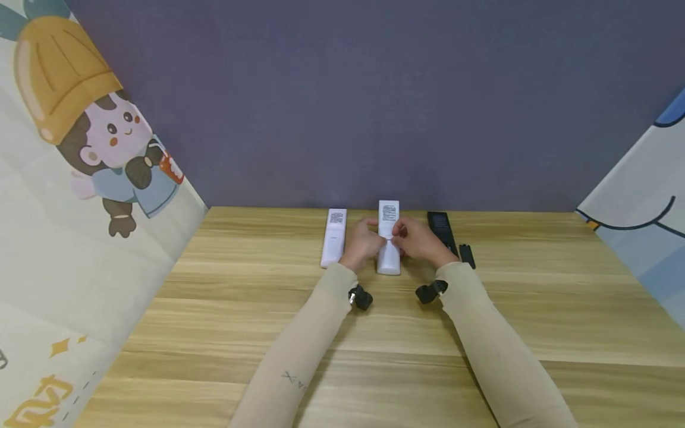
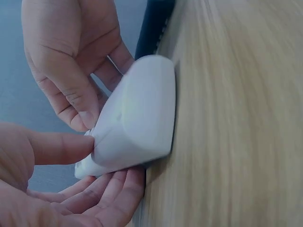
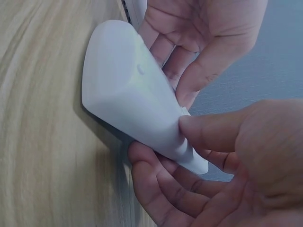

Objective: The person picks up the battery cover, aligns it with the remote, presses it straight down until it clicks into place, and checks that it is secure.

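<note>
Face down on the wooden table, with its printed label up, lies a white remote control [image 1: 389, 263] between both hands. My left hand [image 1: 365, 244] holds its left side, the thumb on the upper face and the other fingers along the edge, as the left wrist view shows. From the other side my right hand [image 1: 420, 241] grips the same remote control [image 3: 142, 94], its thumb [image 3: 208, 131] on the back and curled fingers at the side. Both thumbs are close together near the middle of the back. The fingers partly hide that spot.
A second white remote control [image 1: 334, 239] lies left of the hands, label up. To the right are a black remote control [image 1: 441, 226], partly behind the right hand, and a small black cover [image 1: 467, 256]. A dark wall [image 1: 374, 107] stands behind the table [image 1: 257, 285].
</note>
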Tool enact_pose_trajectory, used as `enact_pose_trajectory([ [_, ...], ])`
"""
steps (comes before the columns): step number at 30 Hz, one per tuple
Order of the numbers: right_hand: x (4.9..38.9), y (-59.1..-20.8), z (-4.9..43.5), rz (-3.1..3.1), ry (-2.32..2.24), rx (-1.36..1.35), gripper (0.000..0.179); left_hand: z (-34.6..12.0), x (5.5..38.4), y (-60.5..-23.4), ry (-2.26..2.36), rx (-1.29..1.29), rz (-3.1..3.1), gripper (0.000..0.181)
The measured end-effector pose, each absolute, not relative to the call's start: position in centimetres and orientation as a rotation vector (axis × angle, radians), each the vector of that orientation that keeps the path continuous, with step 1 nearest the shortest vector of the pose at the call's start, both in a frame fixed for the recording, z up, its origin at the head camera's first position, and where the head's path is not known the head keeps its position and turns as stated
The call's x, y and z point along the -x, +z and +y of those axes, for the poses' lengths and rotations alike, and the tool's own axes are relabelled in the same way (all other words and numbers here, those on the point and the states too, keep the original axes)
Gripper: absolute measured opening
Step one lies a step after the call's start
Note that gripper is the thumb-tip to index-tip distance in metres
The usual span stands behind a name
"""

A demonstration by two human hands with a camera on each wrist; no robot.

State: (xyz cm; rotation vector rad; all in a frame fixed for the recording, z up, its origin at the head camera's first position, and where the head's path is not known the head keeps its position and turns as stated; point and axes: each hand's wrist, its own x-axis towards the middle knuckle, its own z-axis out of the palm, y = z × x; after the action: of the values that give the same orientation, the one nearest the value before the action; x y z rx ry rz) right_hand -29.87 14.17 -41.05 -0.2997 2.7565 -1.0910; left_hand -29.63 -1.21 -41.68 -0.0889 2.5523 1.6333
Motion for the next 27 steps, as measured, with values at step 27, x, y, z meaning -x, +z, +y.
enact_pose_trajectory([
  [27,28.1,-42.9,12.1,2.830,-1.080,0.218,0.008,-3.2,28.5,-42.4,1.157,-0.117,2.808,0.037],
])
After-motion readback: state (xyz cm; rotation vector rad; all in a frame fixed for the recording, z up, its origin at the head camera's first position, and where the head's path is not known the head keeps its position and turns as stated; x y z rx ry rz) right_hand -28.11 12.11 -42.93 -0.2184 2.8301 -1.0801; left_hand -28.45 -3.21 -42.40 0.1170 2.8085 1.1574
